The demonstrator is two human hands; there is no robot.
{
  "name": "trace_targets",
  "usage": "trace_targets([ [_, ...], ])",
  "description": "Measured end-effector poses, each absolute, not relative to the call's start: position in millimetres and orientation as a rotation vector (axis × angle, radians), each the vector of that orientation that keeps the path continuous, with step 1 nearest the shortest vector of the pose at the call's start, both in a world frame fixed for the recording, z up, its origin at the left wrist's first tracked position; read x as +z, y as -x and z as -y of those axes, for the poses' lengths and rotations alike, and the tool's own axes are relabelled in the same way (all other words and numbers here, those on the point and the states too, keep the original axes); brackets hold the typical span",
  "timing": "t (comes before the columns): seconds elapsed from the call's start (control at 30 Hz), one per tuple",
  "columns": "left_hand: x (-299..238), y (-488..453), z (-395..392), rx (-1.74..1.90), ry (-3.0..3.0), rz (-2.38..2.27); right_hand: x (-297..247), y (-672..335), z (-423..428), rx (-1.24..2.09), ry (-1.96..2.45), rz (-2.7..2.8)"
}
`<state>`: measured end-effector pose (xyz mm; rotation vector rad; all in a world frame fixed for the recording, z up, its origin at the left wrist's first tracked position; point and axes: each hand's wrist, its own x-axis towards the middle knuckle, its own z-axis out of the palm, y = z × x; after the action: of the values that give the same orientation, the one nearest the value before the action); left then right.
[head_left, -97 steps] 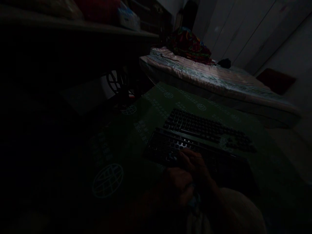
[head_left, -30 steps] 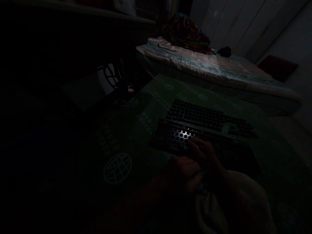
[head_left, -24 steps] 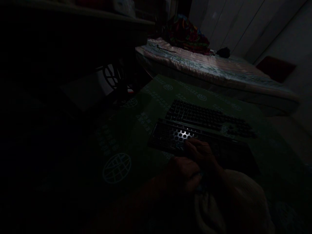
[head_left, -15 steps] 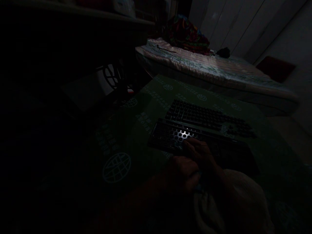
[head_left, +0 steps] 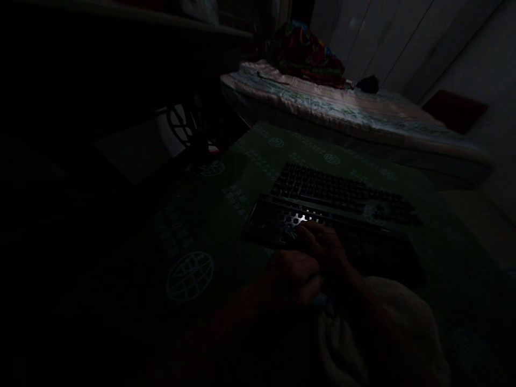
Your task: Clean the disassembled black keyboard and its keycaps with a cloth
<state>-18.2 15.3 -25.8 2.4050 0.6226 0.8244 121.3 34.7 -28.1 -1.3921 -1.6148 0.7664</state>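
Observation:
A dark keyboard base (head_left: pixel 278 220) with its keys off lies on a green printed sheet, its holed plate catching a bright glint. My right hand (head_left: pixel 324 244) is over the middle of the base, fingers bent and closed on a bluish, cloth-like thing (head_left: pixel 291 232) that shows at the fingertips against the plate. Closed and just in front of it is my left hand (head_left: pixel 294 271), near the base's front edge. A bluish bit (head_left: pixel 322 299) pokes out beside the left hand; what its fingers hold is hidden in the dark.
Loose black keycaps (head_left: pixel 330 188) lie in keyboard order behind the base on the green sheet (head_left: pixel 189 277). A pale cloth-covered form (head_left: pixel 399 306) is at the lower right. Beyond stands a bed (head_left: pixel 322 102) with a bundled colourful blanket (head_left: pixel 306 56). A dark table (head_left: pixel 181 24) is at left.
Both hands have shifted slightly left and up, and more of the bluish thing shows at my right fingertips. The view has moved a little; keyboard base and keycaps stay put.

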Motion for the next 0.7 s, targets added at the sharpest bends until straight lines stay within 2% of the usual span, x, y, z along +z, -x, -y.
trace_targets([
  [0.3, -22.3, 17.1, -11.8, 0.724, -2.448, -0.57, -16.9, -122.5, -26.5, 0.919, 1.348, 1.642],
  [0.7, -20.4, 17.5, -8.9, 0.628, -2.531, -0.527, -16.8, -126.2, -22.8, 0.956, 1.418, 1.54],
])
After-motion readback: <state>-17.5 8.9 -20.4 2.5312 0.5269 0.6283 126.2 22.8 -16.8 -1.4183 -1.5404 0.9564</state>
